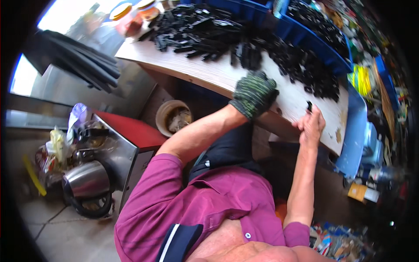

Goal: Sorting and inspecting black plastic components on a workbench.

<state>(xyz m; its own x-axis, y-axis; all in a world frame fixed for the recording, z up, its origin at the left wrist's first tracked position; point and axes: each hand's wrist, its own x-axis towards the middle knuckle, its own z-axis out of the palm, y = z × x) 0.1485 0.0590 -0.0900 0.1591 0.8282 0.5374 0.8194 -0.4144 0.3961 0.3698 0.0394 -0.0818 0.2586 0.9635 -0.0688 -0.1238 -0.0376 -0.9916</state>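
Note:
My left hand point(255, 94), in a green and black knit glove, is curled closed over the front edge of the pale table point(209, 70). Whatever it grips, if anything, is hidden by the glove. My bare right hand point(311, 125) pinches a small black piece point(309, 106) between thumb and finger, above the table's right part. Beyond my left hand lies a heap of long black strips point(196, 28), some of them right by the glove. Shorter black pieces point(301, 65) form a second heap, just beyond my right hand.
Blue bins point(312, 39) with black parts line the table's far side; lidded jars point(126, 17) stand at its far left. A bucket point(173, 118) is below the front edge. To the left are a red-topped cabinet point(133, 129) and a metal kettle point(87, 179).

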